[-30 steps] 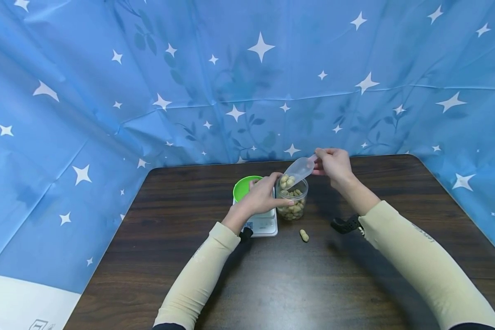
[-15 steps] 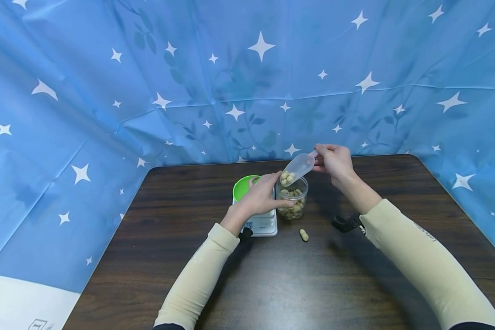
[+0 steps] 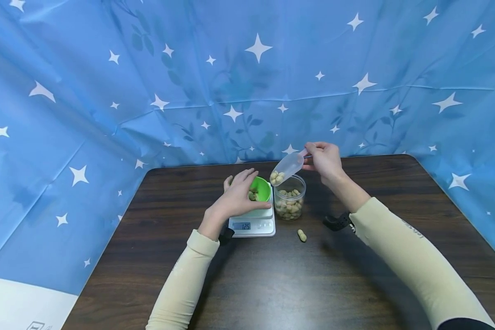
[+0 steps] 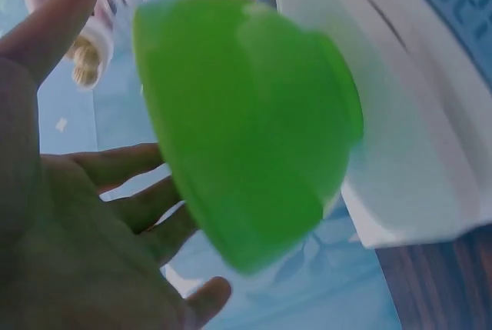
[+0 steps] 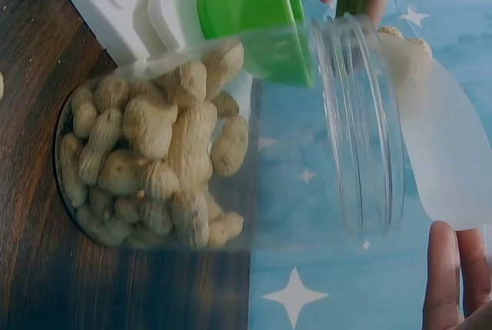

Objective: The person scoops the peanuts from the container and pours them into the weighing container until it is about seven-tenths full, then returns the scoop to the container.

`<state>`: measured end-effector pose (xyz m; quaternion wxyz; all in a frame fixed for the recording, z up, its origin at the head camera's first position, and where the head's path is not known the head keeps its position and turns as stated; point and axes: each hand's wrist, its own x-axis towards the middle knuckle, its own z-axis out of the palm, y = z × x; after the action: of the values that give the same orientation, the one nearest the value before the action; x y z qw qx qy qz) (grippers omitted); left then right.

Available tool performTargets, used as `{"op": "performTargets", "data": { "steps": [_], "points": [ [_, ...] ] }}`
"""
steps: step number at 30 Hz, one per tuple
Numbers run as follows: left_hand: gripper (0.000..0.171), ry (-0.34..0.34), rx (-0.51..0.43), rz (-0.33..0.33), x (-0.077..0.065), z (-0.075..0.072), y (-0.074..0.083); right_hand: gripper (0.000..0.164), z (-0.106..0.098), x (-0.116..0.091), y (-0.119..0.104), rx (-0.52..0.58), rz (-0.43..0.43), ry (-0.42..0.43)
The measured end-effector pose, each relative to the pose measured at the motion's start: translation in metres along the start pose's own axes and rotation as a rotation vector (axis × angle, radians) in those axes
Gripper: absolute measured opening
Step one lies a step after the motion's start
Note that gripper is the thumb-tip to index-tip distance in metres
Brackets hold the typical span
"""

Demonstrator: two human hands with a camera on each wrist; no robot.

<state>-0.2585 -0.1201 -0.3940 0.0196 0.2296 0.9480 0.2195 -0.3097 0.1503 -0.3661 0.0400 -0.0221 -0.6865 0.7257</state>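
My right hand (image 3: 325, 161) pinches the handle of a translucent plastic scoop (image 3: 292, 164). Several unshelled peanuts (image 3: 277, 178) lie in its tip, which tilts down to the left above the rim of a clear jar (image 3: 302, 182). More peanuts (image 5: 165, 145) fill the lower part of that jar. A green bowl (image 3: 264, 187) with some peanuts inside stands on a white kitchen scale (image 3: 261, 227). Spread around the bowl's left and near side is my left hand (image 3: 236, 198); in the left wrist view its fingertips are right by the bowl's rim.
One loose peanut (image 3: 302, 235) lies on the dark wooden table (image 3: 247, 284) in front of the jar. The scale's display (image 3: 242, 226) reads 125. Behind the table hangs a blue curtain (image 3: 189, 68) with white stars.
My left hand has drawn back left from beside the jar's rim, uncovering the bowl and the display. The scoop with its peanuts has moved left and slightly up, toward the bowl.
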Motion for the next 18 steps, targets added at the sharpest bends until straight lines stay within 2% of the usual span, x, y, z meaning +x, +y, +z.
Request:
{"op": "performTargets", "data": {
  "steps": [8, 13, 18],
  "points": [
    [0.120, -0.087, -0.008, -0.118, -0.013, -0.015, -0.017, 0.033, 0.021, -0.002, 0.002, -0.055, -0.055, -0.014],
    [0.117, -0.123, -0.001, -0.137, -0.014, -0.017, -0.025, 0.036, 0.031, -0.002, 0.004, -0.106, -0.095, 0.005],
    [0.112, -0.114, -0.015, -0.128, -0.014, -0.014, -0.029, 0.035, 0.041, -0.005, 0.006, -0.163, -0.154, -0.008]
  ]
}}
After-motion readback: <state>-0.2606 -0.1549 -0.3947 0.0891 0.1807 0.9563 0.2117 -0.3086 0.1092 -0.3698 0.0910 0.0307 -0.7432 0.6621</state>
